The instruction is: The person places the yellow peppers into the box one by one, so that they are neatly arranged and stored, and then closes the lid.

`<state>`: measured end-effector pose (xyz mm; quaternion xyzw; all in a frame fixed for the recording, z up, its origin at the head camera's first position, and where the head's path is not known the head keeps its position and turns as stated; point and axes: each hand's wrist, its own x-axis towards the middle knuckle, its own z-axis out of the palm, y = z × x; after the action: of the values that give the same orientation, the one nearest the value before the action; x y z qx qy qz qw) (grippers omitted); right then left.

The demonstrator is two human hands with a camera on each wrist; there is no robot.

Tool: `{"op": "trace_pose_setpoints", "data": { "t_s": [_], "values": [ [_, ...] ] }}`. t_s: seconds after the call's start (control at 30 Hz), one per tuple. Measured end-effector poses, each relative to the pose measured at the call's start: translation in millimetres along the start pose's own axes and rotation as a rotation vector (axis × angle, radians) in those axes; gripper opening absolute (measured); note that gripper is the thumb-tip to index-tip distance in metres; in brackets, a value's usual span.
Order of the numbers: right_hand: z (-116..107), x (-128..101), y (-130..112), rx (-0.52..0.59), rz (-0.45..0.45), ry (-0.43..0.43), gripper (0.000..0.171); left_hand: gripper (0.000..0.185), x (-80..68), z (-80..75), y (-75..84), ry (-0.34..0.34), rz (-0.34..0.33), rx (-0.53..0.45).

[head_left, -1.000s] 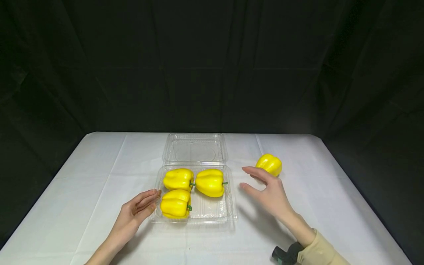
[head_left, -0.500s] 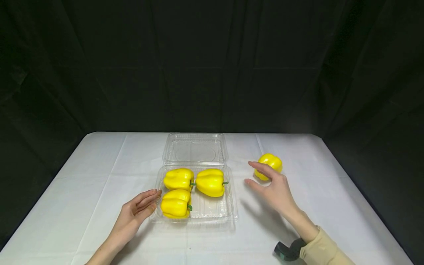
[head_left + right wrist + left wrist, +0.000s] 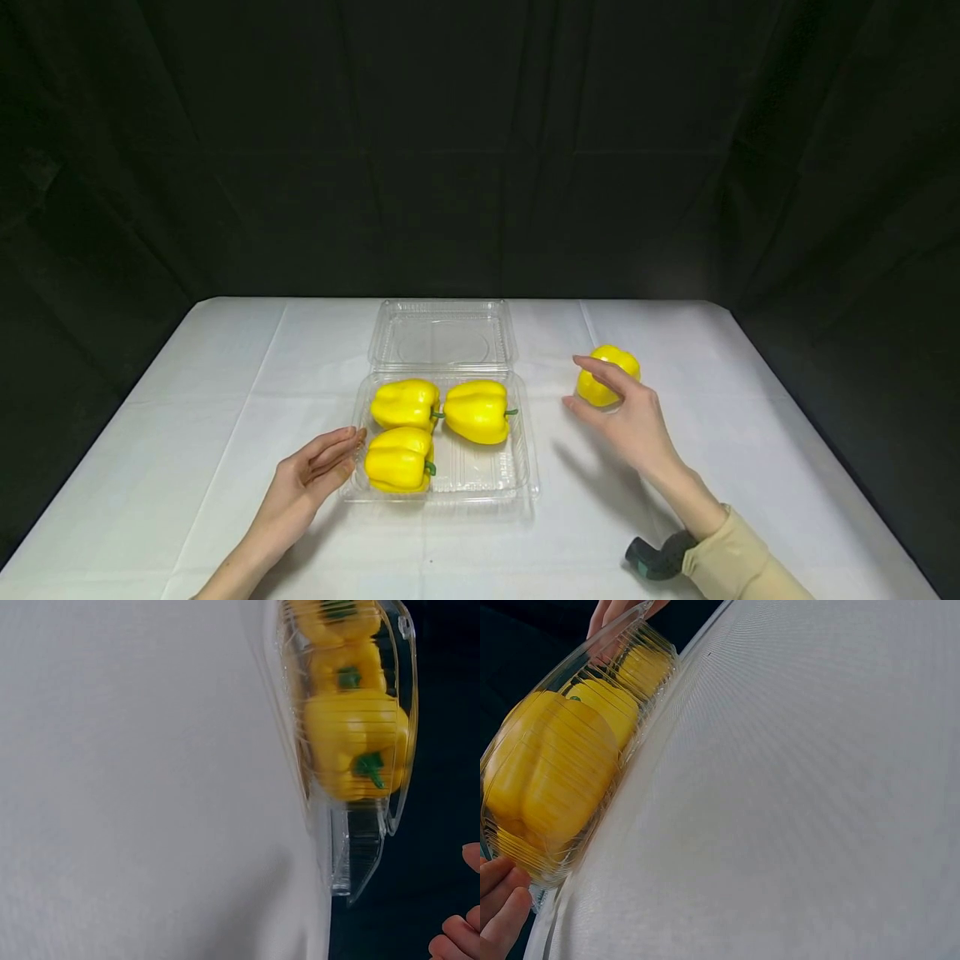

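A clear plastic clamshell container [image 3: 480, 479] lies with its lid folded back, three yellow bell peppers inside: one at back left [image 3: 405, 405], one at back right [image 3: 477, 412] and one at front left [image 3: 397, 461]. My left hand [image 3: 296, 492] has its fingertips at the container's left wall, seen also in the left wrist view, where the fingers [image 3: 506, 900] lie against the ribbed side. To the right, a further yellow bell pepper [image 3: 621, 358] is on the cloth. My right hand [image 3: 630, 421] reaches toward it, thumb and fingers spread, holding nothing and partly covering it.
The open lid [image 3: 442, 333] lies behind the container, near the table's back edge. White cloth [image 3: 202, 417] covers the table, and black curtains [image 3: 465, 150] hang behind and at both sides. A dark device [image 3: 656, 558] sits at the right wrist, beside a beige sleeve.
My right hand has moved right and slightly away from me, closer over the lone bell pepper, which has turned a little. The left hand and container stay put.
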<state>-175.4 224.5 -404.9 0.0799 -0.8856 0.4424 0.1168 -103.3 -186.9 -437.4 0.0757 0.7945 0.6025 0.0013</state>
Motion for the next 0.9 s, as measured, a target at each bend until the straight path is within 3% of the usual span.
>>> {"op": "trace_pose_setpoints", "data": {
  "t_s": [0.6, 0.9],
  "values": [
    [-8, 7, 11, -0.03, -0.052, 0.072, 0.055, 0.04, -0.9, 0.0, 0.1, 0.003, -0.019, 0.009],
    [-12, 11, 18, -0.005, -0.062, 0.067, 0.057, 0.041, -0.6, 0.1, 0.1, 0.001, -0.011, 0.007]
  ]
}}
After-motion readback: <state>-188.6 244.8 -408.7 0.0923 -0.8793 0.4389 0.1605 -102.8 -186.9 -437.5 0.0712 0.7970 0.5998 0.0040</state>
